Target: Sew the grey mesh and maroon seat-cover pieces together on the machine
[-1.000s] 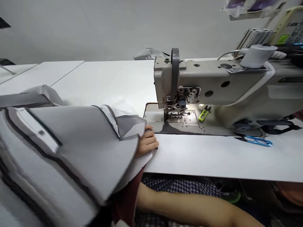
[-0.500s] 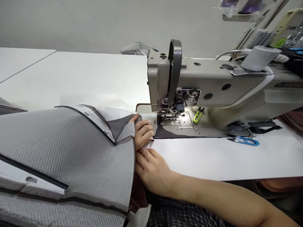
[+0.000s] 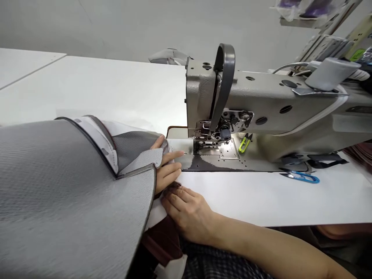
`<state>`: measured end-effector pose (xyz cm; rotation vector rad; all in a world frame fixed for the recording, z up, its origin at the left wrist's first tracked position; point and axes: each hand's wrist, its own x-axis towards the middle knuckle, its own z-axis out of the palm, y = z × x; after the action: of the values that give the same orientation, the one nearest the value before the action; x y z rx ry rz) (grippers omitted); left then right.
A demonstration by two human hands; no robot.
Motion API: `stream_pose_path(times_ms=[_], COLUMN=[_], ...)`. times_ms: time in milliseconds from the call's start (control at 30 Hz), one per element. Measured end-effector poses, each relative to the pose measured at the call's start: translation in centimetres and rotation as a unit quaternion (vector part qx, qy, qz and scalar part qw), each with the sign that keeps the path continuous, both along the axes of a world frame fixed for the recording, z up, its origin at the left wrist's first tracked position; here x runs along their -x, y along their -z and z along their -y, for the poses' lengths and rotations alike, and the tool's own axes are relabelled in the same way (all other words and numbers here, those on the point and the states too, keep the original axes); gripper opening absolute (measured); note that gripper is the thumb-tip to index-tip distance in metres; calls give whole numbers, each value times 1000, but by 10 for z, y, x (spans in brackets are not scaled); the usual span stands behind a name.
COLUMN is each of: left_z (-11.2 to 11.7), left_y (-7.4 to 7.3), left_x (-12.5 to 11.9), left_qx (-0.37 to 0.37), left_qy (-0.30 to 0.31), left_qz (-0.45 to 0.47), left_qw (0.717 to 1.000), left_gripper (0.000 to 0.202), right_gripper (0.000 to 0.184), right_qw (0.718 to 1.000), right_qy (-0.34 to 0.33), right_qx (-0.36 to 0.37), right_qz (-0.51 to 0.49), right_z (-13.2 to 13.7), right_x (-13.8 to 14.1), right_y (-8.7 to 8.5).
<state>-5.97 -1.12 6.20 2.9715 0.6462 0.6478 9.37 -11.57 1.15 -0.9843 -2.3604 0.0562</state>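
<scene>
Left hand (image 3: 166, 170) and right hand (image 3: 187, 211) grip layered gray fabric (image 3: 87, 193) (seemingly aligning it); the sewing machine (image 3: 255, 99), two o'clock, would want flat edges.

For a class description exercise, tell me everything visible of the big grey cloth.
The grey cloth looks thick and woven, with dark edging and a white strip with greyish marks. It bulges over the white table, folded near its right end, left of the sewing machine. The left hand touches that end, partly covered by it; whether the right hand does is unclear.
</scene>
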Motion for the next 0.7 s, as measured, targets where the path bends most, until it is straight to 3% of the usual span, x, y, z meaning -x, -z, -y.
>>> stream_pose_path(times_ms=[167, 300, 500, 600, 700], left_z=[3, -5, -42, -51, -50], left_y=[-15, -8, 24, 32, 36], left_x=[2, 4, -13, -29, -44], left_qx=[-112, -123, -115, -114, -115], left_qy=[52, 80, -25, -62, -126], left_qz=[-11, 19, -43, -57, -47], left_qw=[992, 989, 992, 990, 984], left_gripper=[33, 25, 28, 27, 23], right_gripper=[31, 33, 27, 25, 26], right_qw=[1000, 999, 995, 994, 996], right_qy=[-18, -19, -57, -67, -36], right_qx=[26, 35, 15, -20, -42], right_qz=[2, 12, 76, 81, 67], right_z=[-1, 1, -15, -26, -29], right_x=[-3, -2, -13, -27, -41], right_y=[-1, -3, -8, -7, -5])
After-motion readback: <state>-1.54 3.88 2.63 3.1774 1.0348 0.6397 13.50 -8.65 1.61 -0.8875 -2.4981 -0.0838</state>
